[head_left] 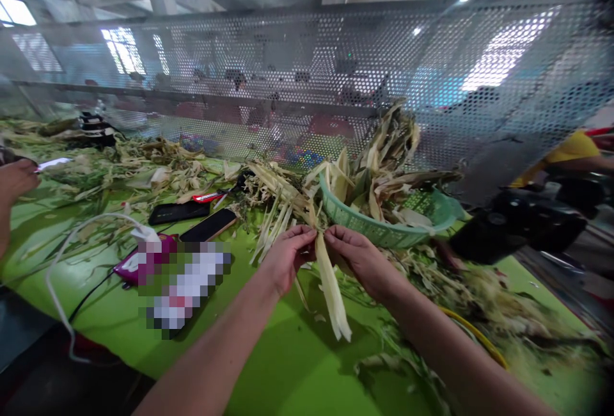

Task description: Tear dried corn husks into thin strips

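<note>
A pale strip of corn husk (330, 285) hangs down between my two hands, its lower end spread out above the green tabletop. My left hand (288, 253) pinches its upper part with thumb and forefinger. From the other side my right hand (357, 256) closes its fingertips at the same spot, almost touching the left. Just behind them stands a green plastic basket (384, 233), heaped with dried corn husks (378, 179). More husk strips (275, 195) lie to the left of the basket, close to my left hand.
Two dark phones (180, 212) (210, 226), a red tool (208, 198), a purple power strip (144, 259) with a white cable, and a blurred-out object (192, 288) lie left. Husk scraps and silk (499, 307) cover the right. A perforated metal screen (288, 51) rises behind. Another person's hand (19, 179) is far left.
</note>
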Demonstrator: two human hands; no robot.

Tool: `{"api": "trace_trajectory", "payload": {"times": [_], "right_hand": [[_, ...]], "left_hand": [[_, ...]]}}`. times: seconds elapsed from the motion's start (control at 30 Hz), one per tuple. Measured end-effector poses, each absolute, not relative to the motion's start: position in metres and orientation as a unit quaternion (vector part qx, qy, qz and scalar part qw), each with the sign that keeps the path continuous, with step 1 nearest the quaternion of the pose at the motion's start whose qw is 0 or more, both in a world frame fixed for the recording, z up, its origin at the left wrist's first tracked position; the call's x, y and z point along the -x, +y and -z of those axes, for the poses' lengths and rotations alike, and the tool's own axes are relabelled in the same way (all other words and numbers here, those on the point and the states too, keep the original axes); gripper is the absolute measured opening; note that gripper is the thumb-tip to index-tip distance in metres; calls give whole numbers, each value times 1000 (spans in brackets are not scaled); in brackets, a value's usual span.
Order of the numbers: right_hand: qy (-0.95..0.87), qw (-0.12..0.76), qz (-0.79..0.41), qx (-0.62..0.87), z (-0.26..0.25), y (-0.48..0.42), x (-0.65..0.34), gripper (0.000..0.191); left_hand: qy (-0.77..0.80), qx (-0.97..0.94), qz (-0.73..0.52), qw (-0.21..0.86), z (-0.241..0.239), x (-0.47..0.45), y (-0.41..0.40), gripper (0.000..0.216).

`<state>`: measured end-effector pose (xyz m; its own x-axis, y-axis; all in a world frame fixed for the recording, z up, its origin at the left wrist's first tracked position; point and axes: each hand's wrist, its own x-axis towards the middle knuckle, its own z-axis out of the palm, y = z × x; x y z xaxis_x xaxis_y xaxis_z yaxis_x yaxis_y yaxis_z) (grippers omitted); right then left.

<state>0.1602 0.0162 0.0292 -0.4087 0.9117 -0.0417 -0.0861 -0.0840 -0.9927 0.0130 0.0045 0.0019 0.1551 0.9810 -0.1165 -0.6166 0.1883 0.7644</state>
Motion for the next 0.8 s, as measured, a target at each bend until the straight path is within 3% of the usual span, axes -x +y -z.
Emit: {"api": "trace_trajectory", "payload": {"times": [0.1,0.2,0.37,0.47,0.57,0.67,0.8], "right_hand": [[-578,400,-600,383,-33,17,-163,36],[-595,399,-564,410,-37,22,-170,39],[-585,401,-561,426,-37,27,-177,41],[-570,403,-577,424,-37,25,-176,38],[-554,408,-602,404,-40,22,-175,35],[-541,429,-615,382,-43,20,-174,32],[-546,471,-579,382,-41,20,-168,31]], "left_hand": [[368,-371,-567,637,-4,-10,4,28],[464,-506,-597,415,-8,-6,2,24],[506,-620,-599,-3,-19,-5,-8,52],[506,-651,-556,-107,-24,-6,-12,62],[484,-720,-490,-82,-24,-7,-12,48],[482,-748,-455,31,-18,-10,-10,20],[487,-671,-479,289,-12,-15,-10,29]]}}
